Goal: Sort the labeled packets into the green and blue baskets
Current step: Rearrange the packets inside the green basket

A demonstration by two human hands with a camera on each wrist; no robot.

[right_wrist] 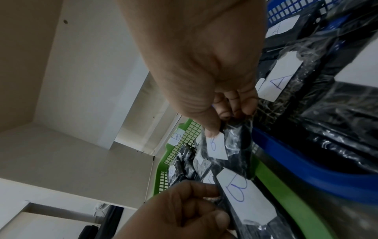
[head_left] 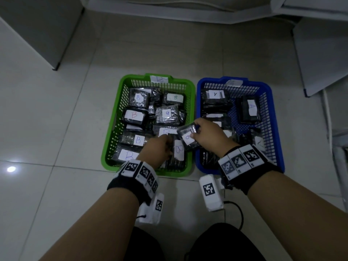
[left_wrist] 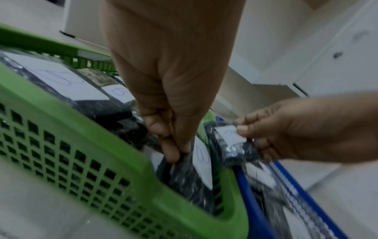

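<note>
A green basket (head_left: 111,142) marked B holds several black packets with B labels. To its right stands a blue basket (head_left: 275,117) marked A, with A-labelled packets. My right hand (head_left: 205,133) pinches a small B-labelled packet (head_left: 188,137) above the seam between the two baskets; the same packet (right_wrist: 216,145) shows in the right wrist view under my thumb. My left hand (head_left: 160,146) reaches into the green basket's near right corner and grips the edge of a larger B packet (head_left: 178,149), seen upright against the wall as packet (left_wrist: 192,174).
Both baskets sit side by side on pale floor tiles (head_left: 56,129). White cabinet panels (head_left: 323,57) stand at the right and left, and a low white ledge (head_left: 178,8) runs behind. My knees (head_left: 216,243) are at the bottom edge.
</note>
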